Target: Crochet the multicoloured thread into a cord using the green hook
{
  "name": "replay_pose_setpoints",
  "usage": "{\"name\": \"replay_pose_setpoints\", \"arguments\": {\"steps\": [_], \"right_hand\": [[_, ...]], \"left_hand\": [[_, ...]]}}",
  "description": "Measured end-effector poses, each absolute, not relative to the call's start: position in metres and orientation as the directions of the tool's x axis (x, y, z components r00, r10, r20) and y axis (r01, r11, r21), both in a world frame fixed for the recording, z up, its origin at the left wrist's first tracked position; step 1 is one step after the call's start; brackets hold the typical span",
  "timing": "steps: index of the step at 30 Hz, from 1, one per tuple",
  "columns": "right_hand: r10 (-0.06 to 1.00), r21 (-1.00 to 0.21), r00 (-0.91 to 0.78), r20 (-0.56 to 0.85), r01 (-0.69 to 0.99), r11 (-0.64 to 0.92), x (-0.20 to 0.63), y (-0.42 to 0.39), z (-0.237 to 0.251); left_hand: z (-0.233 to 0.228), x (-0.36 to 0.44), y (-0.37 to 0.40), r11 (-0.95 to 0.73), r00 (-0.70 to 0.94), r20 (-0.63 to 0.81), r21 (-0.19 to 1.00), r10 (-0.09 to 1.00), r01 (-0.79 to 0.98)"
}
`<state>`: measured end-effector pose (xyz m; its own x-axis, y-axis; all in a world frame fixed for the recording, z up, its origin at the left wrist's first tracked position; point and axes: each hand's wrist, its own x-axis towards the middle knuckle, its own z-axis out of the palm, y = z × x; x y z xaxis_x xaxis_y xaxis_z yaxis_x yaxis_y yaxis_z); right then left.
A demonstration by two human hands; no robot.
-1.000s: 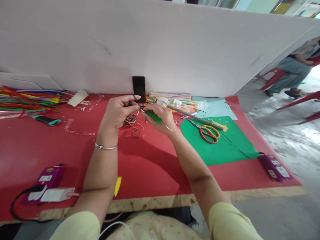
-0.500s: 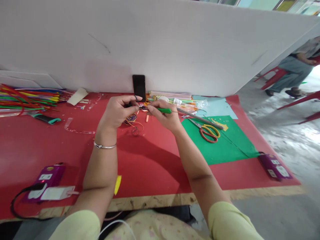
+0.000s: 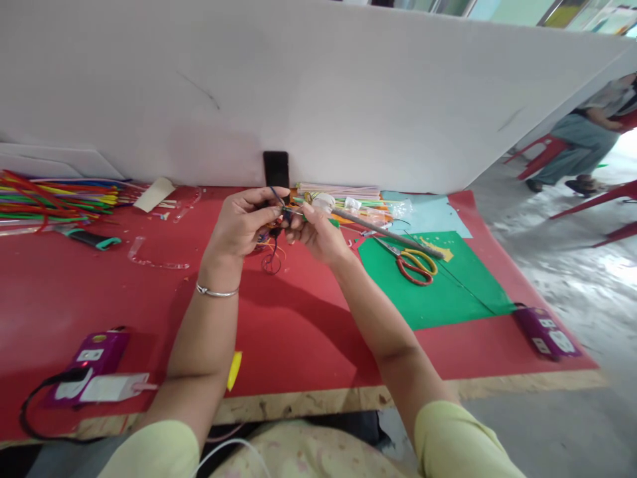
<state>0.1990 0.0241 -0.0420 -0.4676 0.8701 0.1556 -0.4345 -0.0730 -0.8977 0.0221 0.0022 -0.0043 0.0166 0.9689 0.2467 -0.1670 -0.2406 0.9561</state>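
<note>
A thin dark wire (image 3: 273, 247) hangs from between both hands, raised just above the red surface (image 3: 298, 318) in front of the black phone (image 3: 276, 169). The left hand (image 3: 241, 222) pinches its top end; the right hand (image 3: 318, 229) pinches a small green piece (image 3: 332, 222) against it. The joint itself is too small and finger-covered to make out. A tangle of coloured wires behind the left hand is mostly hidden. Right of the phone, scissors (image 3: 417, 264) lie on green paper (image 3: 438, 279).

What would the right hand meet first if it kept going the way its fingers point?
The right hand points left, at the left hand. Their fingertips already pinch the same thin wire, so it would likely press into those fingers first; depth is hard to judge.
</note>
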Motion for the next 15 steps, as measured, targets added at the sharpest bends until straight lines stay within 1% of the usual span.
{"name": "replay_pose_setpoints", "arguments": {"steps": [2,5,7,9,11,12,14,15], "right_hand": [[0.904,-0.896,-0.39,0.174,-0.444,-0.019,0.192,0.022,-0.044],[0.939,-0.906,-0.309,0.15,-0.423,0.006,0.185,0.02,-0.046],[0.95,-0.91,-0.284,0.133,-0.414,0.003,0.183,0.021,-0.047],[0.958,-0.9,-0.259,0.119,-0.436,-0.006,0.18,0.02,-0.048],[0.966,-0.862,-0.231,0.111,-0.506,-0.022,0.176,0.019,-0.048],[0.97,-0.835,-0.215,0.109,-0.549,-0.028,0.174,0.017,-0.049],[0.976,-0.784,-0.187,0.114,-0.62,-0.027,0.169,0.014,-0.05],[0.977,-0.769,-0.176,0.124,-0.639,-0.018,0.167,0.013,-0.051]], "left_hand": [[-0.007,0.029,0.004,-0.294,-0.046,0.291,0.95,0.956,-0.105],[-0.012,0.038,0.004,-0.404,-0.2,0.424,0.905,0.883,0.135],[-0.014,0.044,0.003,-0.445,-0.22,0.505,0.854,0.835,0.269],[-0.016,0.048,0.003,-0.48,-0.201,0.551,0.82,0.81,0.312],[-0.018,0.051,0.004,-0.497,-0.218,0.55,0.83,0.806,0.255],[-0.018,0.052,0.004,-0.486,-0.24,0.518,0.855,0.821,0.182],[-0.017,0.052,0.006,-0.408,-0.26,0.385,0.912,0.885,-0.038],[-0.015,0.051,0.007,-0.332,-0.228,0.292,0.928,0.929,-0.167]]}}
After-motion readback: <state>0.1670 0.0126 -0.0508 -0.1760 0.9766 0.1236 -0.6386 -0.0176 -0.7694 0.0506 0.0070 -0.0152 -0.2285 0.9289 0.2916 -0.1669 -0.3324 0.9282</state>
